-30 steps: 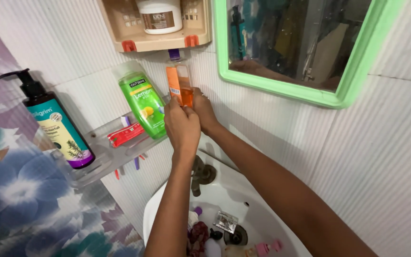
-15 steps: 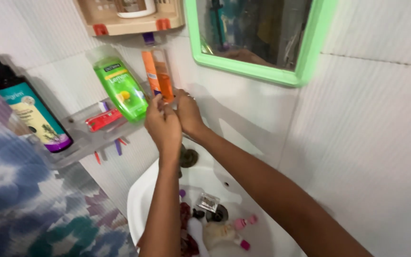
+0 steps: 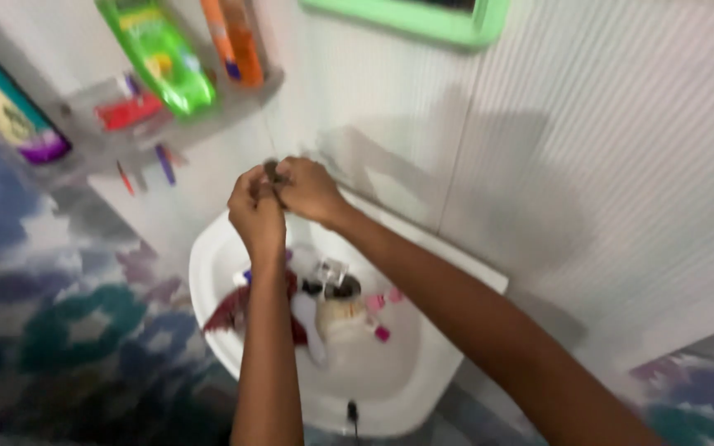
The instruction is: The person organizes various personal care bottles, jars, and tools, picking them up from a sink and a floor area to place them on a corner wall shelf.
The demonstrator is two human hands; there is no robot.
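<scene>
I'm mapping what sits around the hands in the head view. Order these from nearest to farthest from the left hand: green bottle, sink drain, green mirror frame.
From the left hand:
1. Sink drain, below and to the right in the white sink.
2. Green bottle, up-left on the shelf.
3. Green mirror frame, top right on the wall.

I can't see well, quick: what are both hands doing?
Left hand: closed on the tap.
Right hand: closed on the tap too.
</scene>
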